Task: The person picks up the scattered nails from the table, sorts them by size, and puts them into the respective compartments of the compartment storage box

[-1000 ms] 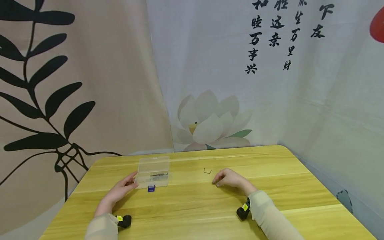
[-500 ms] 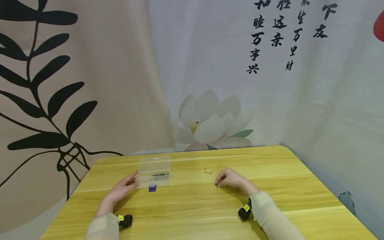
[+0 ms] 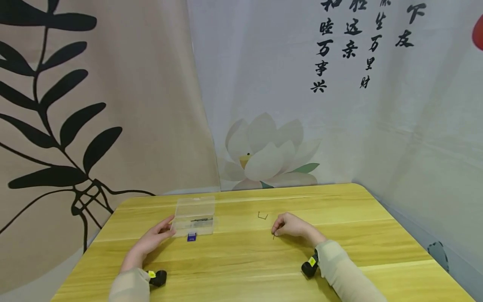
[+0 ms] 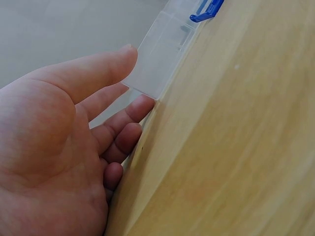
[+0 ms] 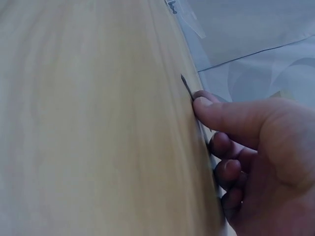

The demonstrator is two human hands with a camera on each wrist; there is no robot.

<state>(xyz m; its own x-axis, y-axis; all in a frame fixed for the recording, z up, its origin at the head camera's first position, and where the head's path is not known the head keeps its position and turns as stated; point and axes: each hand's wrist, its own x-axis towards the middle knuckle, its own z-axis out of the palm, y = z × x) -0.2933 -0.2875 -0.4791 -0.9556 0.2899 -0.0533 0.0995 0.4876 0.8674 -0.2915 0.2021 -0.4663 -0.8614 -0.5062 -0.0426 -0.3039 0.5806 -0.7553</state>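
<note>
In the head view a clear plastic box (image 3: 205,230) stands at left with its lid (image 3: 195,206) raised and several dark, thin nails (image 3: 201,219) inside. My left hand (image 3: 152,240) holds the box at its left end, thumb and fingers around the corner. A blue latch (image 4: 209,11) shows on the box front. Between thumb and forefinger my right hand (image 3: 292,225) pinches a dark nail (image 5: 186,85); its pointed end sticks out past the fingertips. Left of that hand, three nails (image 3: 262,218) lie on the table in an open-topped U shape.
The light wooden table (image 3: 226,268) has its far edge close to a printed cloth backdrop (image 3: 264,84). Each wrist wears a small black camera, such as the left wrist's camera (image 3: 160,278) and the right wrist's camera (image 3: 308,269).
The nail now shows below my right fingertips, where it was barely visible a second ago. That hand has shifted very slightly. My left hand stays at the box.
</note>
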